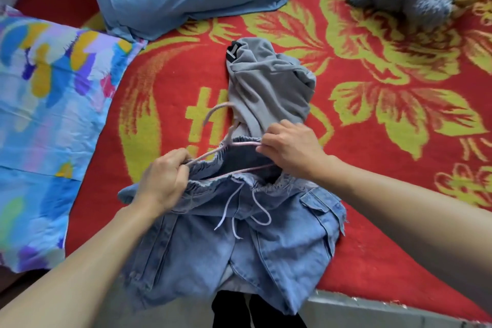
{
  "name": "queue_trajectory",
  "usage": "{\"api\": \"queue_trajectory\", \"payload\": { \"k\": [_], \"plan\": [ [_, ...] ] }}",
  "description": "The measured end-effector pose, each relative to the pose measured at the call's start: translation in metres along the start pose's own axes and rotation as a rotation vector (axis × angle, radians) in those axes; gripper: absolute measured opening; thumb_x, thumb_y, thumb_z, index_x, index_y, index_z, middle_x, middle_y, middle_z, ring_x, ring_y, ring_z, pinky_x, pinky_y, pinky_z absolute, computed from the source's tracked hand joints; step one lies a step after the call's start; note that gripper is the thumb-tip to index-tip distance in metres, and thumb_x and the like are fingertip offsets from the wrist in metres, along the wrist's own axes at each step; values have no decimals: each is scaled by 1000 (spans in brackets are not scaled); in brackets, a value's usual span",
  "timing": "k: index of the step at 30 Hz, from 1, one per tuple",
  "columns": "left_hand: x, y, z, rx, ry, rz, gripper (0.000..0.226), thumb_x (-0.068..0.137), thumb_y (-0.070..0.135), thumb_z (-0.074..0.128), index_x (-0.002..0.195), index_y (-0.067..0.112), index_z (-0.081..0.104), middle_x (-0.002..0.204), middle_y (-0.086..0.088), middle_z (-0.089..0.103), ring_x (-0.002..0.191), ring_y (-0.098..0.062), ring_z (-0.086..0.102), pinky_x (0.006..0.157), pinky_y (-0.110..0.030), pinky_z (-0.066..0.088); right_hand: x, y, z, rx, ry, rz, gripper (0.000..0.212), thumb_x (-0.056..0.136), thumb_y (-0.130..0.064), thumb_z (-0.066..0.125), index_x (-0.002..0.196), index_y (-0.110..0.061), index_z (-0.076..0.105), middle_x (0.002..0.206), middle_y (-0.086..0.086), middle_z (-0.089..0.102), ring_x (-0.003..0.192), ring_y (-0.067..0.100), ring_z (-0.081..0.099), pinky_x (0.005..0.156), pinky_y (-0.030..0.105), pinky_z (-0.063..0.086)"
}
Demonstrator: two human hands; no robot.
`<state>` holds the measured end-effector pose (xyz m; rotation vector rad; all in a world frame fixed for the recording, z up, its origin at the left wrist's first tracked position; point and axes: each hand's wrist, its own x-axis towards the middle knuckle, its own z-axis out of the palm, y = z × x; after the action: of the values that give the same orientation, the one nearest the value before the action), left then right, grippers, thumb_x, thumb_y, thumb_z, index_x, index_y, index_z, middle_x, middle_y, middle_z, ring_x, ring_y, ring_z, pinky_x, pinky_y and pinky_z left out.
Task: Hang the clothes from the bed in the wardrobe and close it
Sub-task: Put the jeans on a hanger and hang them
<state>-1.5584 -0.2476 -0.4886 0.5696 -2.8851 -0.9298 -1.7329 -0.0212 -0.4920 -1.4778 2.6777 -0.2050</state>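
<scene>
Denim shorts (234, 234) are gripped by left hand (162, 178) and right hand (290, 149) over a pink hanger (218, 110); if let slack, the waistband (210, 183) may slip off.

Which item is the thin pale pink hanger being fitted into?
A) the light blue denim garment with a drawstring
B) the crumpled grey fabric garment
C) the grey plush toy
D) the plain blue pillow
A: the left hand and right hand both grip the thin pale pink hanger, whose lower bar sits inside the open elastic waistband of the light blue denim garment.
</scene>
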Motion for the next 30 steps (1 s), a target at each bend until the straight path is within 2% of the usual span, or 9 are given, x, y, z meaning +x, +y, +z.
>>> {"api": "queue_trajectory", "payload": {
  "k": [3,6,12,14,16,19,23,25,30],
  "plan": [
    [-7,-21,-16,77,45,-128,31,73,21,34,81,11,62,73,-12,60,70,-33,53,61,-41,42,-11,30,-10,117,-135,183,33,90,-52,53,86,-24,71,102,-4,64,99,26,57,71,38,48],
    [-5,-15,-22,21,35,-142,30,73,20,34,77,11,62,62,-7,54,64,-32,50,59,-42,41,-20,32,-14,246,-188,207,31,90,-50,58,84,-22,71,94,-3,64,89,26,61,68,40,50],
    [0,18,-53,5,70,9,23,83,42,47,89,28,64,77,5,58,73,-19,54,64,-35,44,-12,12,-68,371,72,263,32,90,-47,57,77,-19,68,57,-6,57,53,18,51,52,30,38],
    [4,30,-80,37,149,72,30,88,47,47,88,24,66,75,3,55,74,-25,56,63,-38,46,-4,1,-103,475,132,261,38,86,-50,52,75,-17,66,54,-5,54,50,15,49,51,30,36],
    [9,41,-114,58,239,135,35,90,46,45,87,18,65,76,-1,55,75,-31,58,64,-44,48,2,-14,-143,514,156,230,34,86,-48,52,73,-18,62,60,-4,56,56,17,52,54,36,43],
    [8,60,-170,73,306,204,28,91,37,48,92,14,65,84,-5,59,82,-32,59,70,-45,49,6,-40,-204,559,162,161,13,91,-42,58,84,-33,64,67,-6,64,61,17,57,61,39,48],
    [-21,94,-240,90,362,298,19,86,16,53,96,6,67,86,-10,64,85,-24,57,75,-31,41,2,-83,-272,723,144,87,11,94,-32,62,94,-25,70,60,-3,61,53,26,45,51,35,37],
    [-42,114,-272,96,404,323,19,84,10,55,95,3,68,86,-11,65,85,-19,54,76,-25,37,-3,-108,-306,834,180,19,18,93,-31,63,93,-17,73,59,0,52,54,20,37,51,31,28],
    [-126,138,-335,145,557,106,32,77,21,58,105,8,68,96,-12,66,92,-26,60,84,-31,41,-31,-162,-380,909,183,-150,22,92,-28,64,90,-9,75,64,3,49,58,8,37,51,21,29]
  ]
}}
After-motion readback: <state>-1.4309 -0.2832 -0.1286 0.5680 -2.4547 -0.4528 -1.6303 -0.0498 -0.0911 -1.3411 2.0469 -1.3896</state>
